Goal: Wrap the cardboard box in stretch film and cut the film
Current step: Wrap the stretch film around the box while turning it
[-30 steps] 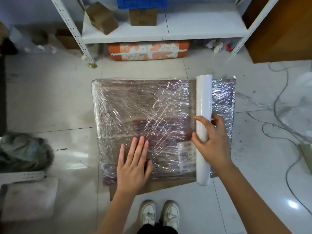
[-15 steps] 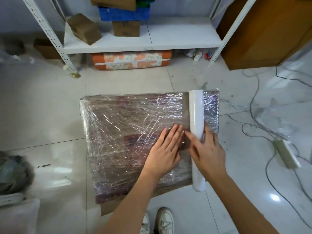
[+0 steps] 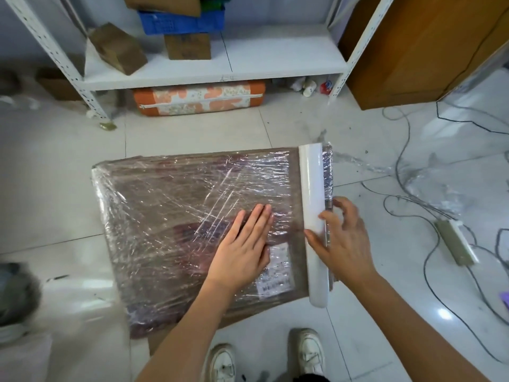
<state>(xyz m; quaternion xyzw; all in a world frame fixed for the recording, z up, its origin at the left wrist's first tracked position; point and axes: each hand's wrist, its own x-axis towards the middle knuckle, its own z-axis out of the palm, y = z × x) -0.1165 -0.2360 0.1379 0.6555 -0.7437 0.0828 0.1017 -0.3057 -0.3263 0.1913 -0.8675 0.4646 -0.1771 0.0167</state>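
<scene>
A flat cardboard box (image 3: 170, 216) lies on the tiled floor, covered in shiny wrinkled stretch film, with a white label under the film near its front right corner. The white film roll (image 3: 314, 194) lies along the box's right edge, pointing away from me. My left hand (image 3: 245, 249) presses flat on the film just left of the roll, fingers straight. My right hand (image 3: 341, 238) grips the roll at its middle, thumb on the left side and fingers curled round the right.
A white metal shelf (image 3: 220, 70) with small cardboard boxes and a blue crate stands behind the box, an orange flowered bag (image 3: 198, 99) under it. Cables and a power strip (image 3: 454, 244) lie on the floor at right. My white shoes (image 3: 308, 351) are just below the box.
The roll has moved right to the box's right edge, drawing film across the top. My left hand has slid from the box's front middle to beside the roll.
</scene>
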